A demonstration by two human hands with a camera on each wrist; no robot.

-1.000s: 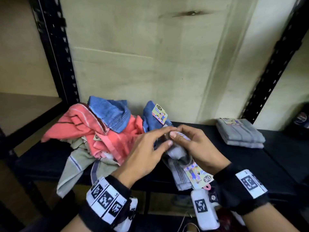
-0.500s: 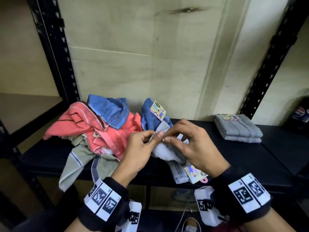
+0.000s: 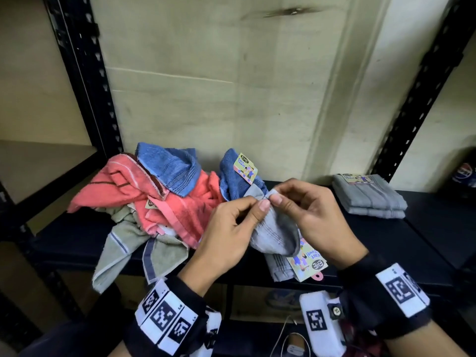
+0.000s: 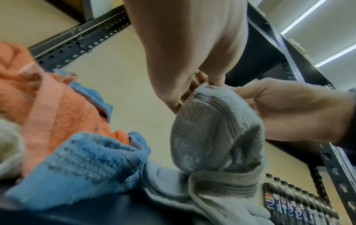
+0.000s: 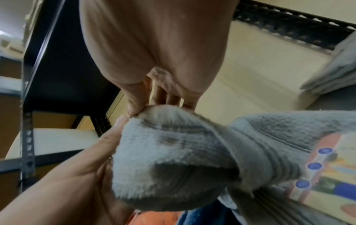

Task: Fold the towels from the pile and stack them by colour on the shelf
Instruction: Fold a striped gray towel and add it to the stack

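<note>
A grey towel (image 3: 277,234) with a paper label (image 3: 306,258) hangs from both my hands over the shelf's front edge. My left hand (image 3: 247,215) pinches its top corner between thumb and forefinger. My right hand (image 3: 286,199) pinches the same corner from the other side. In the left wrist view the grey towel (image 4: 215,134) droops below the left hand (image 4: 202,85); in the right wrist view the grey towel (image 5: 173,155) fills the middle under the right hand (image 5: 154,105). The unfolded pile (image 3: 159,199) of coral, blue and beige towels lies at the left. A stack of folded grey towels (image 3: 368,197) sits at the right.
The black shelf board (image 3: 386,243) carries everything. Black perforated uprights (image 3: 85,81) stand at the left and right against a pale wall. A second blue towel with a label (image 3: 237,173) lies behind my hands. Pepsi bottles (image 3: 466,173) stand at the far right.
Both hands rose from the shelf with the grey towel's corner, and the towel now hangs lower between them with its label at the shelf edge.
</note>
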